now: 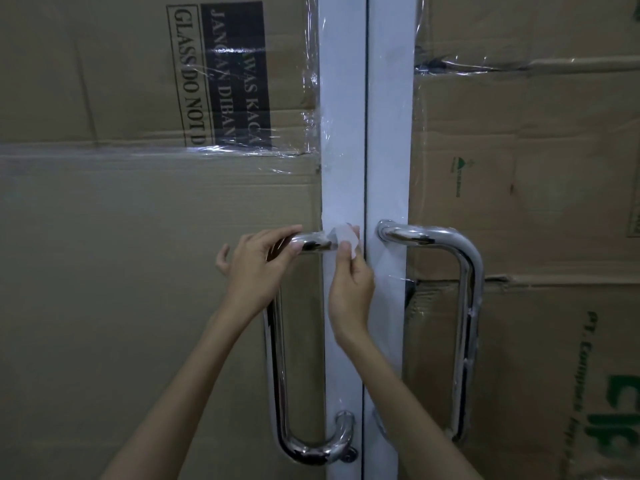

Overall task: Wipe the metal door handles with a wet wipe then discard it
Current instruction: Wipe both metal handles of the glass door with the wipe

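The door handles (464, 306) are shiny silver chrome; the wet wipe (346, 237) is white. The door frame (388, 133) looks white, perhaps faintly bluish. The cardboard (138, 237) is plain brown, with black lettering and green print.

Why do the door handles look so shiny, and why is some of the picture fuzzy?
Head view: dim light, so the cardboard looks grey-brown; the right handle and left handle are polished metal and mirror bright streaks; the plastic wrap glares too. The wipe in the right hand looks soft, and the green print at the right edge is smeared. The wide lens bends the edges.
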